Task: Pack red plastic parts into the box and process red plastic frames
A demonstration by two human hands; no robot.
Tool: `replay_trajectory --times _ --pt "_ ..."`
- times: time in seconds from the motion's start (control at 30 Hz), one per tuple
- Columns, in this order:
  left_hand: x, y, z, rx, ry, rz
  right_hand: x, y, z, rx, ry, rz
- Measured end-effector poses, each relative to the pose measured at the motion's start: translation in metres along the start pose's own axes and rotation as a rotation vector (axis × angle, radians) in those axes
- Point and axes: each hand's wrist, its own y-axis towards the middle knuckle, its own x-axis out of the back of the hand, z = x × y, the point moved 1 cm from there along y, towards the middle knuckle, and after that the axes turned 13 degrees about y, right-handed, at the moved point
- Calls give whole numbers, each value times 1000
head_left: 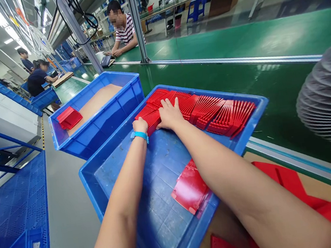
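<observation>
A row of red plastic plates (212, 109) stands stacked on edge along the far side of a blue crate (152, 207). My right hand (168, 114) lies on top of the near end of the stack, fingers pressed together over the plates. My left hand (140, 125), with a blue wristband, is closed against the stack's end from the left. One loose red plate (189, 188) lies flat on the crate floor under my right forearm.
A second blue crate (97, 112) to the left holds cardboard and a few red plates (68, 117). A green conveyor belt (237, 65) runs behind. More red parts (298, 187) lie on the bench at right. A grey ribbed hose (329, 94) hangs right. Other people work farther along the line.
</observation>
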Motion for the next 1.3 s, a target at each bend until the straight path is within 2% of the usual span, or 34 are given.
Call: replay_trajectory --times 0.1,0.3,0.5,0.6,0.7,0.9,0.97,1.07,1.13,1.2,1.3 --pt "-2 2 -1 12 -3 20 0 0 2 -5 -7 -39" --pt "-13 -1 -5 86 18 -52 3 -2 -3 13 -16 -155" --pt "-16 -1 -11 94 78 -81 -2 -1 -1 173 9 -94" --pt "-15 -5 -13 74 119 -92 -4 0 4 169 7 -80" --pt "-12 -18 -7 -3 165 -110 -5 -1 5 166 12 -73" --pt "-9 -51 22 -387 261 -93 -5 -4 5 171 40 -84" --pt "-13 -53 24 -435 276 -85 -1 -6 6 169 56 -93" --pt "-22 -50 19 -395 272 -94 13 -10 9 144 74 -120" --pt "-26 -48 15 -362 266 -94 30 -16 12 92 79 -164" --pt "-27 -47 13 -343 268 -94 55 -26 16 9 157 -291" --pt "-24 -48 14 -311 290 -102 104 -57 30 -62 386 -578"
